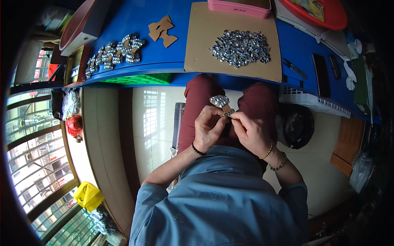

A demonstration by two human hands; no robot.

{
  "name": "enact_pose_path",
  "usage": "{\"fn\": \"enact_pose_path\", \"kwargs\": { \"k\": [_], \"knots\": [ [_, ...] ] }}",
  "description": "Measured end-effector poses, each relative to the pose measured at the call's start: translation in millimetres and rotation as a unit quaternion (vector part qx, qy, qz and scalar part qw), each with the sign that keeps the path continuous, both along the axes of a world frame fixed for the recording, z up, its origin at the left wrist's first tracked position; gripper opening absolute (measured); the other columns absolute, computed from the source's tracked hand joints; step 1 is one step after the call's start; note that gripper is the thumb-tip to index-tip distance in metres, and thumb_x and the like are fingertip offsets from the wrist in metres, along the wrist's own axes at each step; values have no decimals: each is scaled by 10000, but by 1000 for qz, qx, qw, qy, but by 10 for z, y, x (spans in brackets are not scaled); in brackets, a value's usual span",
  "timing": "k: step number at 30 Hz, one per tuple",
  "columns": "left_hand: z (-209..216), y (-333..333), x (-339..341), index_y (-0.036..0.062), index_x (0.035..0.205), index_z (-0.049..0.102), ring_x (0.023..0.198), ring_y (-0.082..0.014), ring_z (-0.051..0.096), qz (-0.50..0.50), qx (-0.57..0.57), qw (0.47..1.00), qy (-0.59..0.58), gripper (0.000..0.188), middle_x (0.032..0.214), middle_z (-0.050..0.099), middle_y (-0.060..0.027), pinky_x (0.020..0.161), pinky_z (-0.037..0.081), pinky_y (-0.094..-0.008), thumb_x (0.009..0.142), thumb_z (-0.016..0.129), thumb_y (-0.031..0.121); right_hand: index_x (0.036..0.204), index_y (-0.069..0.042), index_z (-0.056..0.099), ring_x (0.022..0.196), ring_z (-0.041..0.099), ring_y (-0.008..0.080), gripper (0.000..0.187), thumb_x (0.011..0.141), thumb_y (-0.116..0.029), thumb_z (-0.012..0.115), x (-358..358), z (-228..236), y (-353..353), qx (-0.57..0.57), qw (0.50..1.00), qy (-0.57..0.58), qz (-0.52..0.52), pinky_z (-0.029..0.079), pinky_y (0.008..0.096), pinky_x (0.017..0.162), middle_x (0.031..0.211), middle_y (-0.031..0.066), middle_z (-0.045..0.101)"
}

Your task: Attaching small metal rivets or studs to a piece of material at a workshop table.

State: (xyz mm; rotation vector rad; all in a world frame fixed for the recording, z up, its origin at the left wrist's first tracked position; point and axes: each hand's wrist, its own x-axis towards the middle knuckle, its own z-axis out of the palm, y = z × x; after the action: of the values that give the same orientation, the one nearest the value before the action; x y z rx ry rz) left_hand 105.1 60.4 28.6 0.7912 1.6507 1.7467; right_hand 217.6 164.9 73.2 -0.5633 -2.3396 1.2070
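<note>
Above my lap, my left hand [208, 128] is closed on a small brown card [226, 108] with rows of shiny silver stones [219, 101] wrapped across its far end. The fingers of my right hand [251, 133] are pinched together at the card's near end, beside more silver stones. What exactly they grip is too small to tell. On the table ahead, a loose heap of silver stones [240, 48] lies on a flat cardboard sheet [199, 45]. To its left are bare brown card pieces [162, 31] and several cards wound with silver stones [116, 52].
The blue table's [176, 57] front edge runs just beyond my knees. A pink tray [240, 9] and a red basin [334, 16] stand at the back. Tweezers [294, 68], a dark phone [321, 75] and a black pen-like object [334, 67] lie to the right.
</note>
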Motion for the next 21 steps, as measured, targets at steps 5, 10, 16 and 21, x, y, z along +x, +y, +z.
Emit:
{"fn": "enact_pose_path", "kwargs": {
  "k": [5, 10, 16, 21],
  "knots": [
    [17, 8, 12, -1, 815, 545, 765, -166, 529, 13, -1, 999, 52, 130, 808, 533, -76, 701, 417, -264, 714, 597, -63, 862, -44, 566, 509, 586, 258, 97, 768, -19, 568, -19, 2, -3, 38, 998, -43, -2, 427, 328, 428, 583, 134, 559],
    [23, 29, 2, 3, 814, 543, 762, -168, 531, 21, 6, 995, 102, 140, 813, 537, -77, 694, 418, -261, 706, 604, -64, 872, -61, 555, 485, 569, 275, 106, 769, -36, 560, -23, -11, 1, 58, 998, -30, -3, 437, 357, 422, 556, 135, 542],
    [-21, 18, 38, 6, 808, 552, 759, -183, 537, 35, 15, 995, 97, 155, 814, 540, -80, 690, 423, -269, 688, 611, -73, 865, -63, 542, 476, 561, 291, 87, 780, -44, 544, -34, -43, -12, 73, 996, -52, 2, 439, 375, 416, 545, 135, 534],
    [26, 21, 76, 9, 808, 584, 754, -200, 539, 33, -8, 987, 156, 176, 815, 541, -83, 684, 426, -277, 662, 624, -81, 835, -35, 559, 517, 580, 247, 55, 780, -32, 561, -69, -106, -14, -15, 998, -55, -25, 426, 315, 445, 598, 139, 557]
  ]
}}
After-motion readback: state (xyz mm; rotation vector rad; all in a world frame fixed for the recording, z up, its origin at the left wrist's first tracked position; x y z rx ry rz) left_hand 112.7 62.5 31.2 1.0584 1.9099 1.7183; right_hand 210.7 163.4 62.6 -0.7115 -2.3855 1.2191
